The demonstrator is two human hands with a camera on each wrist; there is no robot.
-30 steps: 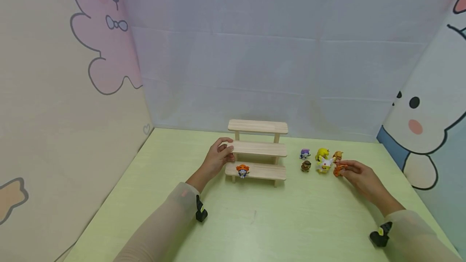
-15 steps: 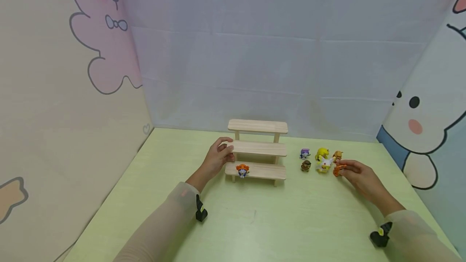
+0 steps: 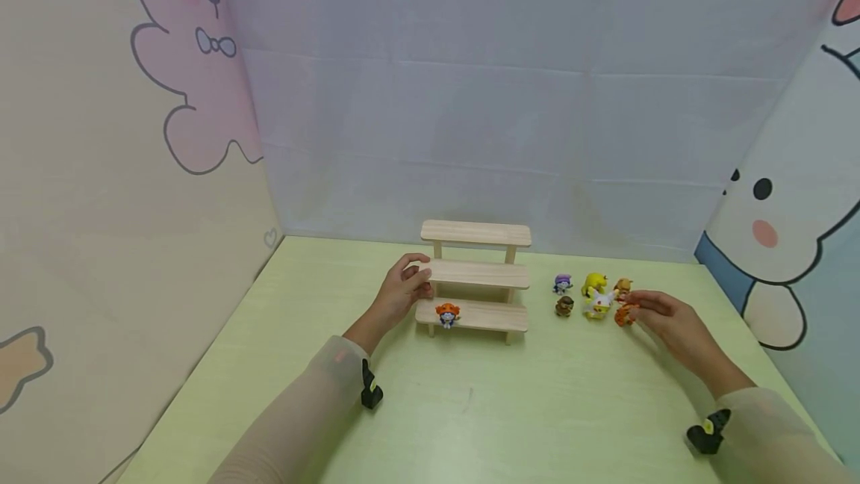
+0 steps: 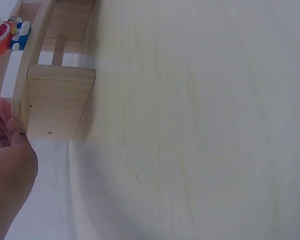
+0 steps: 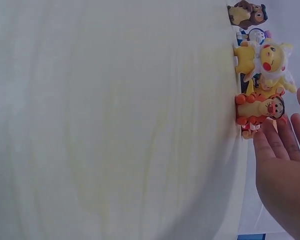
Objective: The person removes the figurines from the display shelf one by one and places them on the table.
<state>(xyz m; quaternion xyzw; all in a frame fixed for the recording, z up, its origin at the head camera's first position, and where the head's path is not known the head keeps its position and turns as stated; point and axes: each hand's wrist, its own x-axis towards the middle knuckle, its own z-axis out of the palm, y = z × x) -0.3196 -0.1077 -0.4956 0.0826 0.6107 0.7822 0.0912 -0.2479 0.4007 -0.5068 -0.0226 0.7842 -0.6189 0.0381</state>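
Note:
A three-tier wooden display stand [image 3: 484, 275] stands near the back wall. My left hand [image 3: 398, 293] grips the left end of its middle shelf, with fingertips partly hidden behind the wood. On the bottom shelf sits a blue and white figurine with an orange hood [image 3: 447, 314]. To the right, my right hand [image 3: 678, 327] is beside an orange tiger figurine [image 5: 260, 107], which stands upright on the table. In the right wrist view the thumb is apart from the fingers, and nothing is pinched between them; whether a fingertip touches the tiger cannot be told.
Around the tiger stand a yellow figurine in a white hood [image 3: 599, 308], a brown owl figurine [image 3: 564, 307], a purple-hatted figurine [image 3: 563, 284], a yellow figurine [image 3: 594, 283] and an orange-brown figurine [image 3: 622, 289]. Behind the table [image 3: 430, 409] hangs a pale cloth backdrop [image 3: 416, 110].
My right hand has let go of the tiger figurine and drawn slightly back to the right. The left hand and the stand have stayed put.

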